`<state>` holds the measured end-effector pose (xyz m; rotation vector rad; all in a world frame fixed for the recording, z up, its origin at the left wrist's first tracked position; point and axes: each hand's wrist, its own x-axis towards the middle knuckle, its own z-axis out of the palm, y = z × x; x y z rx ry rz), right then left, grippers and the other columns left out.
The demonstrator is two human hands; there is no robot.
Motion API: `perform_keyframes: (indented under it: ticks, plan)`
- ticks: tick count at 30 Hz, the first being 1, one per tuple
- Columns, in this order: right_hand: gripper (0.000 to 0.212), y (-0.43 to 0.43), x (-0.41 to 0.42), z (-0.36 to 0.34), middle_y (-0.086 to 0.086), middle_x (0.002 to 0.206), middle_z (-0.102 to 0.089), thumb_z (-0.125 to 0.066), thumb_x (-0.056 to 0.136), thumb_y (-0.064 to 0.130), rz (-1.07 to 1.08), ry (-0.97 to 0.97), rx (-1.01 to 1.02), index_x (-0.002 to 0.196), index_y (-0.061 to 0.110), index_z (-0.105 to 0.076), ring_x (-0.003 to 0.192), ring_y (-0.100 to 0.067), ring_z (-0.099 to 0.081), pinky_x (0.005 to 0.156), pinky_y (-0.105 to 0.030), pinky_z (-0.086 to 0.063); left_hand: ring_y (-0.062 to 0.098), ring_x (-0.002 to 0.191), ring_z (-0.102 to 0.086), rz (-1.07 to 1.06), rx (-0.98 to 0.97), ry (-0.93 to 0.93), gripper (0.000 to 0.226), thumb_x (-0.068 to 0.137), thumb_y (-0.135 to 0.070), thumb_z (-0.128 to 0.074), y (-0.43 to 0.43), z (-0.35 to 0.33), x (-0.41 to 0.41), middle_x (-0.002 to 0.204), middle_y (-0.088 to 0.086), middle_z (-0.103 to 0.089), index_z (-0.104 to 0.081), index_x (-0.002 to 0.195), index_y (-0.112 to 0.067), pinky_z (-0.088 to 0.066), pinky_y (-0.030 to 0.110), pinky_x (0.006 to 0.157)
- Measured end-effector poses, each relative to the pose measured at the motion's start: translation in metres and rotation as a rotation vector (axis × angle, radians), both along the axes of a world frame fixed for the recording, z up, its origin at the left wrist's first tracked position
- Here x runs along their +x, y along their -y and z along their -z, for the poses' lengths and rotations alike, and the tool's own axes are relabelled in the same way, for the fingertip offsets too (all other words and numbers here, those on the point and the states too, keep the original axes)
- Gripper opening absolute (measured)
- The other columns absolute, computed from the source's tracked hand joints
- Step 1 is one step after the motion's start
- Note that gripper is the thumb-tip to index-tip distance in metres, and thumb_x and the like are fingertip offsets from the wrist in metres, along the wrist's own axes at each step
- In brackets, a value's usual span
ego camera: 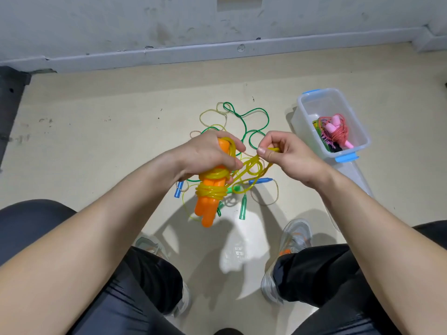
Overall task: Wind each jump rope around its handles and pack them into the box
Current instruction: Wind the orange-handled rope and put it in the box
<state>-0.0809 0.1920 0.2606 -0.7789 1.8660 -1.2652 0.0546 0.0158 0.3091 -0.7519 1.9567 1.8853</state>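
Handles of orange plastic (pixel 208 210), paired and wrapped in translucent yellow rope (pixel 211 193), sit gripped in the left hand (pixel 208 153), free ends pointing toward the person. Right hand (pixel 290 158), just beside, pinches the rope's loose length.

Beige floor (pixel 96 141), scuffed grey wall (pixel 121 20)

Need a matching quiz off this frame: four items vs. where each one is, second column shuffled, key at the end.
1. orange handles
2. pink rope
3. green rope
4. free end of yellow cord

A. loose on the floor
B. in the box
C. pinched by the right hand
D. gripped by the left hand

Pairs: 1-D, 2-B, 3-A, 4-C
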Motion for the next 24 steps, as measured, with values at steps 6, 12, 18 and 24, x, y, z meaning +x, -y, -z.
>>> perform_keyframes:
  ticks: [6,12,18,24]
  plan:
    - [0.022,0.003,0.003,0.003,0.005,0.071,-0.058,-0.066,0.095,0.008,0.103,-0.001,-0.085,0.078,0.022,-0.064,0.067,-0.008,-0.049,0.064,-0.020,-0.039,0.033,0.070,-0.067,0.089,0.031,0.123,0.037,0.076,0.011,-0.072,-0.005,0.008,0.003,0.103,0.032,-0.070,-0.066,0.112,0.002,-0.060,0.045,0.074]
    - [0.021,0.000,-0.009,-0.002,0.004,0.068,-0.056,-0.064,0.097,0.011,0.330,-0.039,-0.075,0.078,0.019,-0.062,0.069,-0.009,-0.051,0.070,-0.018,-0.043,0.030,0.064,-0.065,0.089,0.070,0.117,0.037,0.085,0.014,-0.062,-0.008,0.010,0.003,0.086,0.019,-0.073,-0.063,0.119,0.000,-0.058,0.039,0.069]
    - [0.016,-0.003,-0.007,0.011,-0.001,0.072,-0.055,-0.070,0.092,0.018,0.301,-0.018,-0.002,0.077,0.022,-0.064,0.072,-0.013,-0.051,0.070,-0.023,-0.042,0.029,0.064,-0.070,0.180,-0.265,0.105,0.047,0.081,0.007,-0.070,0.004,0.017,0.001,0.080,0.014,-0.070,-0.068,0.122,-0.016,-0.061,0.041,0.069]
    - [0.022,-0.016,-0.019,0.011,0.000,0.076,-0.059,-0.066,0.093,-0.002,0.036,-0.020,0.072,0.082,0.017,-0.064,0.076,-0.015,-0.054,0.072,-0.023,-0.044,0.027,0.059,-0.067,-0.048,0.194,0.097,0.041,0.086,0.014,-0.058,0.027,0.018,0.009,0.079,0.019,-0.067,-0.065,0.123,-0.002,-0.058,0.033,0.056]
